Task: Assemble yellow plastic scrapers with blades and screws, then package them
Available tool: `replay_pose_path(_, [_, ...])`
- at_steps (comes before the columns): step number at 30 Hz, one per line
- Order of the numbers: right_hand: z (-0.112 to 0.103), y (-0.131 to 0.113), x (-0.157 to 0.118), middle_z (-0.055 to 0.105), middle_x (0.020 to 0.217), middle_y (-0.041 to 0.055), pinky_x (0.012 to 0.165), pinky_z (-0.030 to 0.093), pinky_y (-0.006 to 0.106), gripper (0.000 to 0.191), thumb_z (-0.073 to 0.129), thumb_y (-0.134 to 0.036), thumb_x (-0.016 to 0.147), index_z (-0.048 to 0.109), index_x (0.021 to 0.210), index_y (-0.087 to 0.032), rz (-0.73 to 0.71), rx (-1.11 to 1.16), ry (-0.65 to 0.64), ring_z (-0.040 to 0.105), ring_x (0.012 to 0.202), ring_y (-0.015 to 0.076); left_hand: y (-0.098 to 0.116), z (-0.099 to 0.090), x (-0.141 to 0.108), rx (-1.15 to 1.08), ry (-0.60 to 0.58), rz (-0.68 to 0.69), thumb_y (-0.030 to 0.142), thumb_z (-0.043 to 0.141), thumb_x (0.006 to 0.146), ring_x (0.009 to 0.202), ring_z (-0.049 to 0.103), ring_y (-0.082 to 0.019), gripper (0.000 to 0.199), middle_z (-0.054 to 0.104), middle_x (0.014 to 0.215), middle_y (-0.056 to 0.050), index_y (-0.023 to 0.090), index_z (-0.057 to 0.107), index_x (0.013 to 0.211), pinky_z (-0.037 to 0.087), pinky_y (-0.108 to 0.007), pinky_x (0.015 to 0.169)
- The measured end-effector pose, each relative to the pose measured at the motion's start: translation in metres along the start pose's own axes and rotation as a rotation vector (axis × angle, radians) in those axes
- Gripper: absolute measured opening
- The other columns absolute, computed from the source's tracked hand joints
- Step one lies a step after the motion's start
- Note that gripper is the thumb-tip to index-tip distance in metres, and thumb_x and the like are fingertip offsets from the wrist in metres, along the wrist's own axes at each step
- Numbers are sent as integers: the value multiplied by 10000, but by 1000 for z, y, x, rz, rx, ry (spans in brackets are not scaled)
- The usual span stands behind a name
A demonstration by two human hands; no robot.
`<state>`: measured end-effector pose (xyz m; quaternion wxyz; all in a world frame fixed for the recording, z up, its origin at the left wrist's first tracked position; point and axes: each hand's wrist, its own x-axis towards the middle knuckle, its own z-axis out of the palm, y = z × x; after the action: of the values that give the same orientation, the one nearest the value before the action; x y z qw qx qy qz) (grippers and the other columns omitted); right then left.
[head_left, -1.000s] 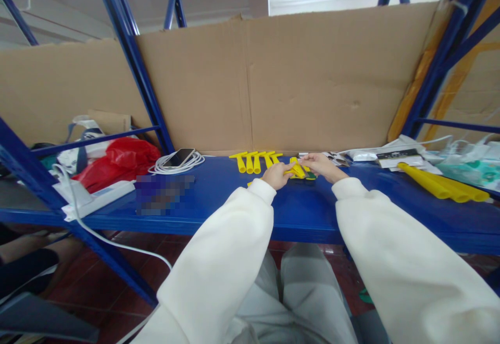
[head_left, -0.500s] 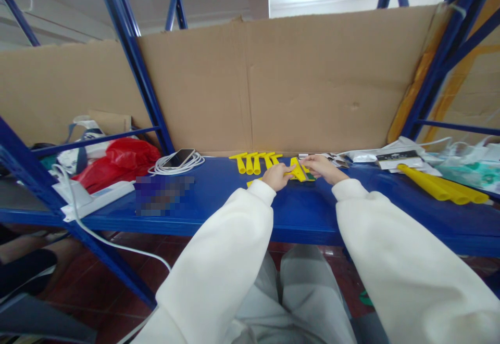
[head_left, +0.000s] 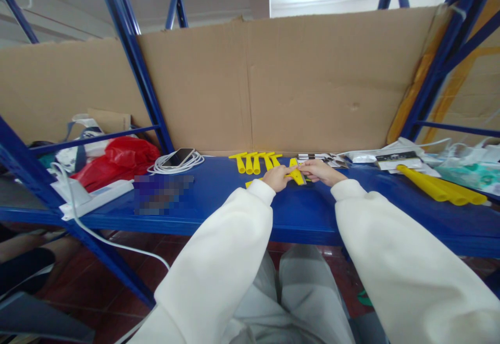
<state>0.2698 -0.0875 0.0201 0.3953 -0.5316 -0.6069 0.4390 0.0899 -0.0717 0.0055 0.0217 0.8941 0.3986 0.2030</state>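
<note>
A yellow scraper (head_left: pixel 298 177) is held over the blue shelf, its wide head turned to the right with a greyish strip along the edge. My left hand (head_left: pixel 277 177) is closed around its handle, which the fingers mostly hide. With fingertips pinched together, my right hand (head_left: pixel 321 171) grips the head's strip edge from the other side. Something small and green shows beneath the right fingers, too small to name. Just beyond my left hand, several yellow T-shaped scrapers (head_left: pixel 256 164) lie in a row, handles toward me.
Black-and-white strips (head_left: pixel 318 157) lie behind my right hand. Several yellow tubes (head_left: pixel 441 185) and plastic bags (head_left: pixel 469 164) are at right. Leftward are a phone (head_left: pixel 179 157) on a coiled white cable (head_left: pixel 156 169), a red bag (head_left: pixel 121 159) and a white box (head_left: pixel 105 198). Cardboard (head_left: pixel 312 84) walls the back.
The scraper's head has turned slightly between my hands. My right fingers have come in closer and pinch its edge; the strips behind are less covered.
</note>
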Motion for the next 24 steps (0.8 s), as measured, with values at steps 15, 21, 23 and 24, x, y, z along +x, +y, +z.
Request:
replay_pose_path(15, [-65, 36, 18, 765, 944, 119, 875, 523, 335, 243, 590, -172, 806, 795, 936, -189, 19, -981, 611, 697, 975, 266, -1, 2, 4, -19, -28, 9, 234, 562, 945, 1124, 653, -238, 494, 700, 1175, -92, 233, 550, 1439, 477, -338, 1032])
replay_pose_path(21, [-53, 28, 13, 770, 963, 96, 899, 536, 332, 189, 643, -236, 824, 811, 909, -223, 101, -1120, 447, 695, 1039, 267, -2, 3, 5, 4, -47, 27, 235, 554, 945, 1167, 642, -220, 493, 696, 1231, -85, 237, 551, 1438, 461, -304, 1043])
replay_pose_path(23, [-50, 25, 12, 768, 989, 105, 918, 531, 339, 204, 637, -232, 835, 808, 944, -211, 119, -1123, 429, 692, 1057, 271, -2, 3, 5, 20, -64, 30, 242, 547, 948, 1172, 640, -215, 496, 692, 1242, -86, 233, 543, 1444, 454, -293, 1043])
replay_pose_path(24, [-49, 24, 12, 766, 1003, 109, 926, 529, 343, 212, 630, -223, 839, 807, 955, -206, 124, -1118, 421, 691, 1065, 272, -2, 3, 5, 25, -72, 31, 243, 542, 950, 1173, 640, -214, 498, 690, 1247, -88, 230, 537, 1448, 453, -292, 1042])
